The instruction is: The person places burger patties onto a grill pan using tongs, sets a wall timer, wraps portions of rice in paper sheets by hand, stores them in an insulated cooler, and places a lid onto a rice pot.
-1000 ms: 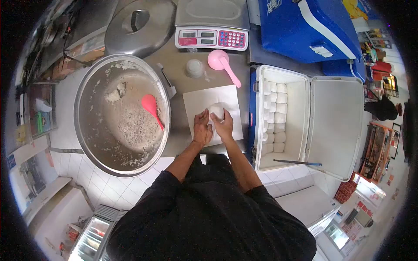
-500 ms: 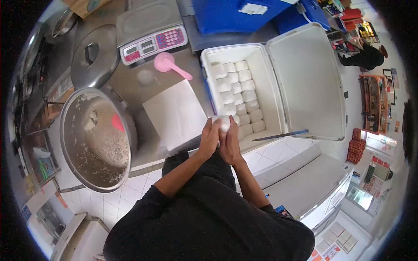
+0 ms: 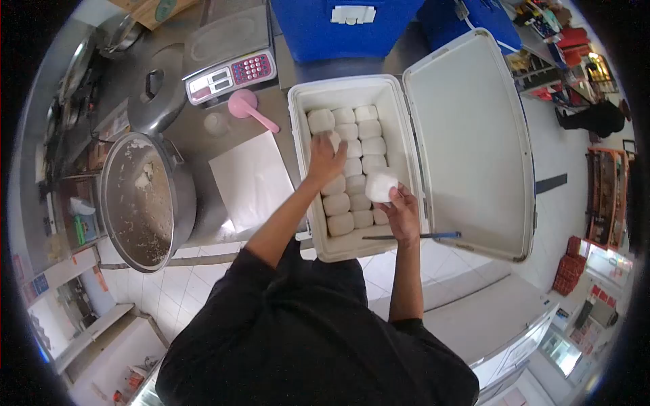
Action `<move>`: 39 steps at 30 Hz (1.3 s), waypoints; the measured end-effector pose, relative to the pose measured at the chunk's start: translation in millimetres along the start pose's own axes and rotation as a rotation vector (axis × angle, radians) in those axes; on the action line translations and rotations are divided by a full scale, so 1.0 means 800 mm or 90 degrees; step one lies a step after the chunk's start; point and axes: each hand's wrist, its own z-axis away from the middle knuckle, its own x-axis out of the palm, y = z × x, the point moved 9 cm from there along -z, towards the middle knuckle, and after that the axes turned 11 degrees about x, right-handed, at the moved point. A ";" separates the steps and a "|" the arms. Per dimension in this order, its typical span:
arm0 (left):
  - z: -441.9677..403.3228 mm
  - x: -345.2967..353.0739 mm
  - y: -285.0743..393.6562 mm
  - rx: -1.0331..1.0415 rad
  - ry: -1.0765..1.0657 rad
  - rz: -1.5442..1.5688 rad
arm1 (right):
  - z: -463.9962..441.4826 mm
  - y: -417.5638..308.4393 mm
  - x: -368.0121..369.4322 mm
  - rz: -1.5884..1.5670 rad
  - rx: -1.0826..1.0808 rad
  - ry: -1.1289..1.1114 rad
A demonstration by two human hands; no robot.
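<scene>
My right hand [image 3: 402, 211] grips a white wrapped packet [image 3: 381, 185] from below and the right, holding it above the open cool box [image 3: 295, 145]. Inside the box, several similar white packets lie in rows. My left hand [image 3: 326, 162] reaches in along the left side, its fingers bent around one packet [image 3: 333, 139] there; the palm side is hidden. To the left of the box lie flat white paper sheets [image 3: 247, 177] on the steel table.
A large steel pot [image 3: 107, 203] with white rice-like grains stands left, near its lid [image 3: 154, 95]. Behind are a digital scale [image 3: 230, 78], a pink scoop [image 3: 252, 108] and a blue cool box [image 3: 345, 37]. The box's lid [image 3: 474, 149] hangs open rightward. Another person [image 3: 596, 118] is far right.
Both hands, together on a packet in front of the body, have moved apart and over the box. The right now carries a packet; the left has reached among the rows. The view has shifted.
</scene>
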 end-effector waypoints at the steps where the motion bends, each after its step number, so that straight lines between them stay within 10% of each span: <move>1: -0.031 0.009 -0.011 0.012 -0.007 -0.145 | -0.009 -0.006 0.001 -0.067 -0.012 -0.016; 8: -0.109 0.082 -0.111 -0.021 -0.087 -0.483 | -0.079 -0.014 -0.003 -0.332 -0.012 -0.031; 24: -0.056 0.075 -0.059 0.072 0.023 -0.419 | -0.386 0.035 0.039 0.184 -0.074 0.094; 39: -0.028 0.059 -0.049 0.054 0.074 -0.291 | -0.369 0.000 0.106 0.507 -0.233 0.173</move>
